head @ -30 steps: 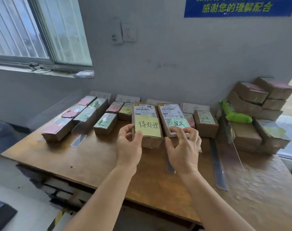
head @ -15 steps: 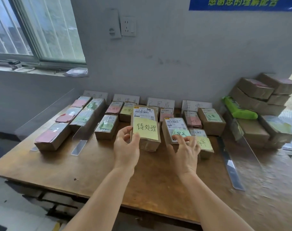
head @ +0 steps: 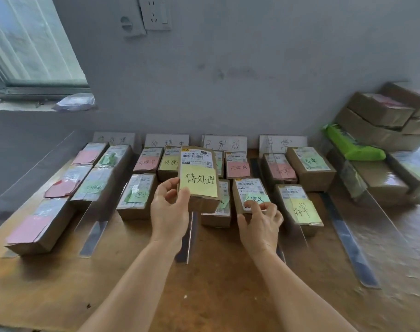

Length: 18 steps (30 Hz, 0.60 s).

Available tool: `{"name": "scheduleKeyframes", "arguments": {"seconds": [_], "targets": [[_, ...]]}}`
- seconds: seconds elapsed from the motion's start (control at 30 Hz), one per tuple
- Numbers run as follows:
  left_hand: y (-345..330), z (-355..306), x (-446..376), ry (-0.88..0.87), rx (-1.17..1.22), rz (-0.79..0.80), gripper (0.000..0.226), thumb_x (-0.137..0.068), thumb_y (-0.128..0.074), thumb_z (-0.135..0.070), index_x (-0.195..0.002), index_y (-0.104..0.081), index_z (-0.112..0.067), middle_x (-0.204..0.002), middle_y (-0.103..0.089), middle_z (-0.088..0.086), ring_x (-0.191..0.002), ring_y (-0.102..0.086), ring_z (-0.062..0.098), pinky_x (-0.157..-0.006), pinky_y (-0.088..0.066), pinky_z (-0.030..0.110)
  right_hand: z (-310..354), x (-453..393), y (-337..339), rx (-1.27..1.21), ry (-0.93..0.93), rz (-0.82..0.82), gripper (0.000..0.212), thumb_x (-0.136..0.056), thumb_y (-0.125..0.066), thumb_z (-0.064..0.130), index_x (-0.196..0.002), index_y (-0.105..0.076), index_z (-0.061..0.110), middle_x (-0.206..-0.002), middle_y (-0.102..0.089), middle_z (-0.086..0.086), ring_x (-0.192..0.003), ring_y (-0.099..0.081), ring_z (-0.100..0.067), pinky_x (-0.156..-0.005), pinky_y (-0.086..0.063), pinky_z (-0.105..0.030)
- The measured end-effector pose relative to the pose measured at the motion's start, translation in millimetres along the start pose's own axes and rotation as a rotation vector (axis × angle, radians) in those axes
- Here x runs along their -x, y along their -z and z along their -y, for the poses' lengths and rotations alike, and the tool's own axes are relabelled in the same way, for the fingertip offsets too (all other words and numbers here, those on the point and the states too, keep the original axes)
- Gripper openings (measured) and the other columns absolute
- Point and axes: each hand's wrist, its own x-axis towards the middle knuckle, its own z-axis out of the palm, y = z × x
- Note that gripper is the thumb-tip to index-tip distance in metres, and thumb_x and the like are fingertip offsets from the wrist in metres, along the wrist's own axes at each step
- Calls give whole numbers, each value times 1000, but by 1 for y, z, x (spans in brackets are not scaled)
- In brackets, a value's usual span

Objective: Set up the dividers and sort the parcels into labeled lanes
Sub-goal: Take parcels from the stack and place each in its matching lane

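Parcels are lying in lanes ahead of my hands. My left hand [head: 169,207] is gripping a yellow-noted parcel [head: 199,179], lifted above the middle lanes; my right hand [head: 259,222] is pinching a green-noted parcel [head: 251,195] resting on the worktop [head: 216,283]. I am risking knocking the clear divider [head: 190,236] between my hands, or misplacing the lifted parcel.

Grey wall [head: 252,68], socket [head: 154,13], window [head: 29,41], seemingly wooden table [head: 216,295].
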Motion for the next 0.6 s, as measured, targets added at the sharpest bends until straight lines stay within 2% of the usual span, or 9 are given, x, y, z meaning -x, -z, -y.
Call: {"name": "scheduleKeyframes", "arguments": {"seconds": [0.2, 0.33, 0.5, 0.6], "targets": [[-3, 12, -24, 38, 22, 2, 21, -92, -61, -18, -106, -55, -32, -103, -68, -1, -94, -66, 10, -62, -52, 14, -9, -11, -21, -8, -18, 77, 28, -90, -60, 37, -117, -52, 37, -129, -31, 0, -128, -19, -30, -103, -35, -40], [-3, 18, -35, 70, 28, 19, 21, -92, -60, -16, -104, -55, -33, -104, -69, 1, -94, -67, 10, -67, -54, 19, -12, -16, -29, -46, -29, 130, 30, -89, -63, 34, -116, -52, 36, -128, -29, 1, -129, -17, -28, -101, -37, -38], [-2, 20, -43, 98, 17, 31, 23, -92, -61, -18, -109, -54, -31, -104, -69, 2, -95, -66, 11, -66, -54, 19, -14, -23, -30, -32, -17, 180, 37, -90, -60, 29, -126, -51, 34, -131, -28, 1, -127, -17, -26, -102, -35, -37], [-4, 21, -44, 109, 13, 41, 24, -91, -61, -18, -108, -53, -32, -105, -68, 2, -95, -67, 12, -66, -55, 20, -10, -25, -22, 6, -3, 189, 44, -91, -56, 31, -134, -46, 33, -138, -27, 0, -132, -16, -26, -106, -34, -41]]}}
